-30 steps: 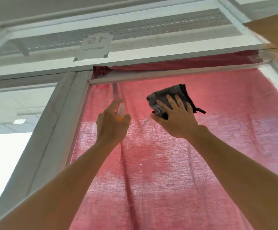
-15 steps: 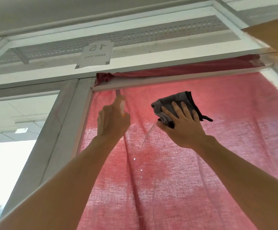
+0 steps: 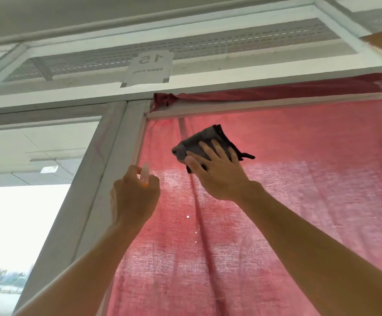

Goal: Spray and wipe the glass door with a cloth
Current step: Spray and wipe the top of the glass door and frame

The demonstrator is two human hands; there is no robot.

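The glass door (image 3: 299, 201) fills the right of the view, with a red curtain behind the pane. My right hand (image 3: 217, 172) presses a folded grey cloth (image 3: 199, 144) flat against the glass near the door's top left corner. My left hand (image 3: 133, 197) is lower and to the left, closed around a small spray bottle (image 3: 145, 175). Only the bottle's pale top and an orange part show above my fingers. The two hands are apart.
A white door frame (image 3: 117, 167) runs up the left side and across the top. Above it is a vented transom with a paper label (image 3: 149, 69) reading 15 in reverse. A bright window (image 3: 14, 224) lies to the left.
My right hand has slid the cloth up and left on the glass. My left hand with the spray bottle has dropped lower. The view has shifted, so the frame sits further right.
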